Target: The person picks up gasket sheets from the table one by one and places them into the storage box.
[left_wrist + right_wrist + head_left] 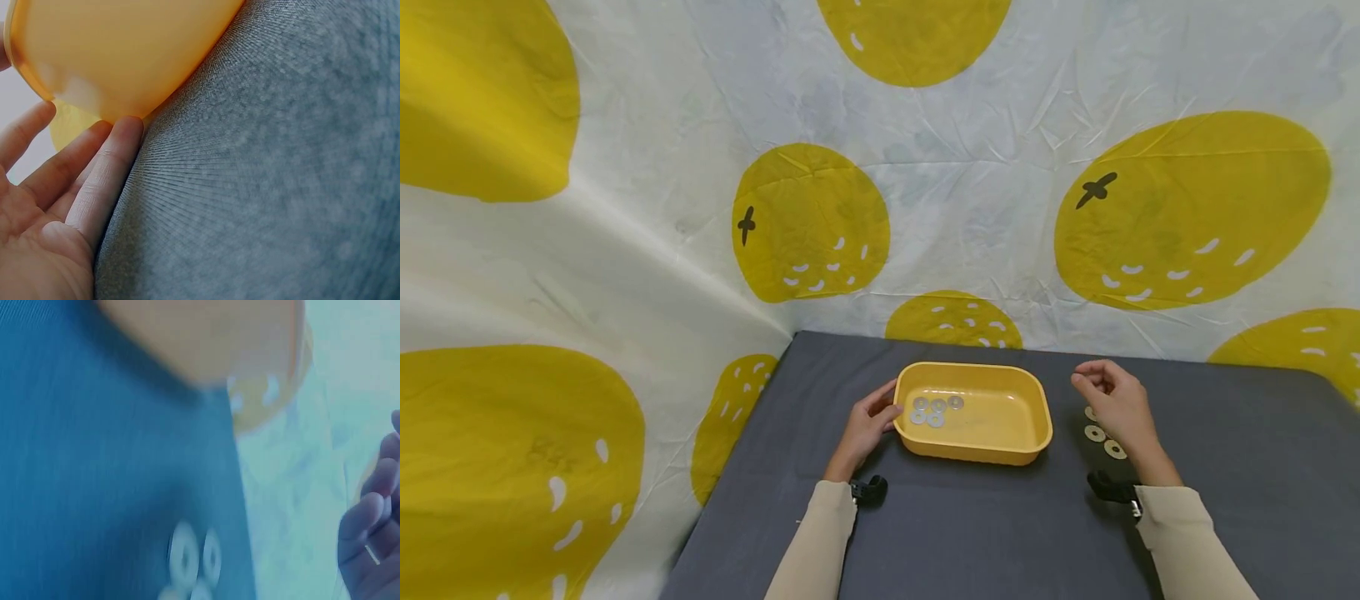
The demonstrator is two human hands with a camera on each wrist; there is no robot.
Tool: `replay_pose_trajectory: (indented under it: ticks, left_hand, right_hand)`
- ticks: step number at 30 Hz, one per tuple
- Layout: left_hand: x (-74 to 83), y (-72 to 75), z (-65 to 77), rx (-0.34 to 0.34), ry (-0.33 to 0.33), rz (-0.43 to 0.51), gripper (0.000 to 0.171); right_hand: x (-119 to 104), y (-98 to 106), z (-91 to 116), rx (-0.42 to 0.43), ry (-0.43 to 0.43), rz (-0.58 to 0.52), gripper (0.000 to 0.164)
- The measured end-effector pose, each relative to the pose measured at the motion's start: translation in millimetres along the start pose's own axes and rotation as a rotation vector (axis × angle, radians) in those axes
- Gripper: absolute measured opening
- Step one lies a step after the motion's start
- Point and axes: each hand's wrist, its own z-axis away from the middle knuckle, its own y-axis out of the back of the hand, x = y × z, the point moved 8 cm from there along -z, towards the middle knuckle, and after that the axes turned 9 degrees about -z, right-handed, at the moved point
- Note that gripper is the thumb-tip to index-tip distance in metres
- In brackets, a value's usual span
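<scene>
My left hand (pixel 863 429) holds the left end of a yellow plastic tray (pixel 1037 446), thumb by the rim and fingertips against the outer wall. In the left wrist view, the fingers (pixel 103 178) touch the tray's lower side. Several flat metal washers (pixel 936 419) lie in the tray's left half. Right of the tray, my right hand (pixel 1122 408) is raised with curled fingers, above several more washers (pixel 1095 433) on the table and partly covering them. A pale sliver (pixel 372 555) shows among its fingers; whether it is a held washer, I cannot tell.
A dark grey cloth covers the table (pixel 970 533). White fabric with big yellow fruit prints (pixel 970 208) hangs along the back and the left side. Each wrist wears a black band (pixel 871 492).
</scene>
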Motion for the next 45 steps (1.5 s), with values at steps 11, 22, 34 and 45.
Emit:
replay_pose_trajectory:
  ticks: [11, 22, 34, 45]
  left_hand:
    - [3.9, 0.3, -0.3, -0.001, -0.005, -0.001, 0.054]
    - [1.2, -0.4, 0.5, -0.009, 0.005, -0.012, 0.053]
    - [-0.4, -0.5, -2.6, -0.008, 0.003, -0.014, 0.052]
    - [-1.2, -0.9, -2.3, -0.014, 0.018, 0.005, 0.055]
  right_hand:
    - [58, 39, 9, -0.139, -0.100, 0.167, 0.037]
    - [76, 36, 15, -0.365, -0.053, 0.307, 0.023]
    - [75, 29, 15, -0.439, -0.001, 0.325, 0.021]
    - [76, 32, 13, -0.441, 0.011, 0.359, 0.020]
